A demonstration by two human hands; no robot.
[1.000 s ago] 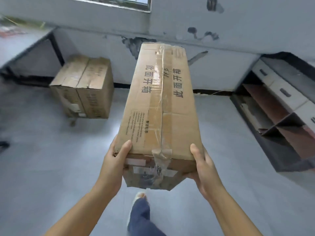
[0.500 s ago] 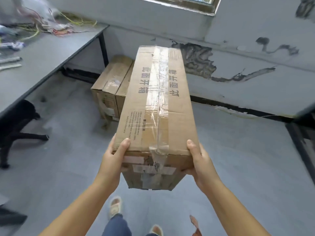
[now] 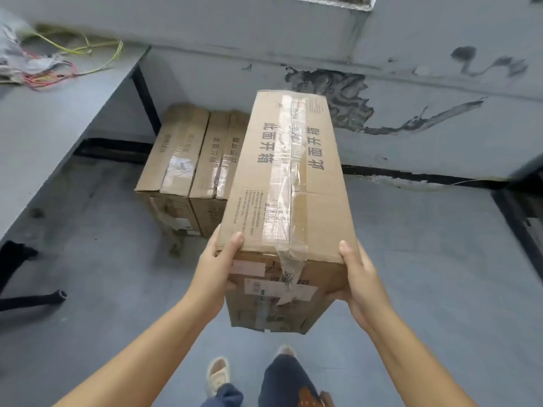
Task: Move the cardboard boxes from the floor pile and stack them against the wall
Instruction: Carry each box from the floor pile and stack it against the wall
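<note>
I carry a long taped cardboard box (image 3: 289, 177) with printed characters on top, held out in front of me above the floor. My left hand (image 3: 216, 267) grips its near left corner, thumb on the top face. My right hand (image 3: 360, 277) grips the near right side and underside. Just beyond it, two cardboard boxes (image 3: 183, 160) stand side by side on the floor against the grey wall (image 3: 426, 142); the carried box hides their right part.
A grey table (image 3: 53, 121) with tangled wires (image 3: 53, 66) stands at the left, its black leg (image 3: 145, 92) next to the floor boxes. Black chair legs (image 3: 26, 298) lie lower left. A dark shelf frame (image 3: 520, 218) stands at the right edge. My feet show below.
I have walked closer to the wall; the two floor boxes now sit nearer and larger, just behind the carried box. Both hands keep the same hold.
</note>
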